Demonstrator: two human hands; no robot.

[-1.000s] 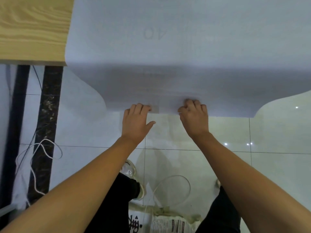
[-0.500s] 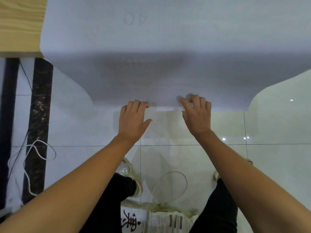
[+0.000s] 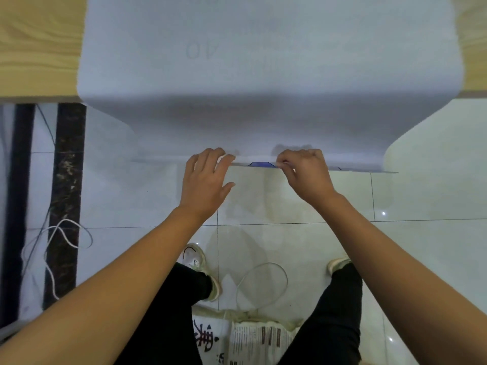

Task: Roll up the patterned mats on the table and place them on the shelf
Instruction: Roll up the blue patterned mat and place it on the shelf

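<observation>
Left hand [image 3: 204, 180] and right hand [image 3: 307, 172] are gripping the hanging edge of the pale grey-white flexible mat [image 3: 263, 75] draping off the light wooden tabletop [image 3: 37, 48], fingers curling around it.

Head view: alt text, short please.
The left hand and right hand hold the hanging near edge of a pale mat draped off a wooden table. A blue pattern peeks from its underside between them.
</observation>
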